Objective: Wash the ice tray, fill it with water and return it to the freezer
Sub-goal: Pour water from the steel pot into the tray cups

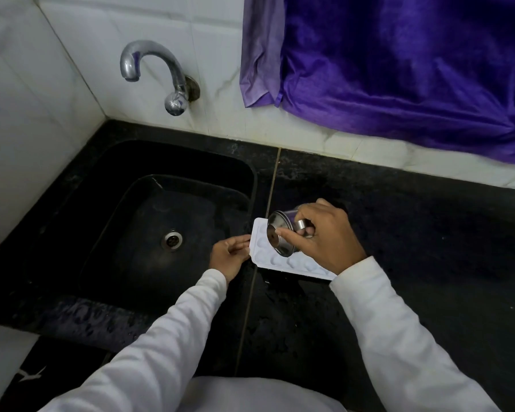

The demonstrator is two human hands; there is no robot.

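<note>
Head view: tray (283,261) flat on counter (414,233), just right of sink (149,162). Left hand (231,257) pinches its left edge; right hand (324,236) grips tipped steel cup (280,233) above. Filling step; next, pour evenly across cells.

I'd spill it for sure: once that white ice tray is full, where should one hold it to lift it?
By its flat rim at both short ends, hands coming in level from the sides. The ice tray is long, shallow and open-topped, so any tilt would likely spill it.
</note>
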